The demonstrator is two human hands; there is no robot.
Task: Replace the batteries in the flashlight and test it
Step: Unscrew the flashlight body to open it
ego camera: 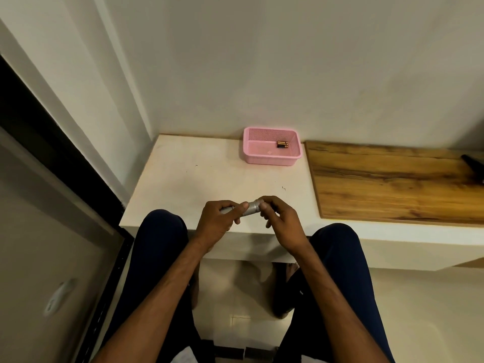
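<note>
On my feed, both hands were over the near edge of the white table, with a silver flashlight held crosswise between them. The left hand had its fingers curled round the barrel. The right hand pinched the other end with thumb and fingertips. At the table's far side, by the wall, sat a pink basket. In its right rear corner I made out what looked like 2 batteries, copper and black, side by side. A wooden board lay just beside the basket, to its right.
</note>
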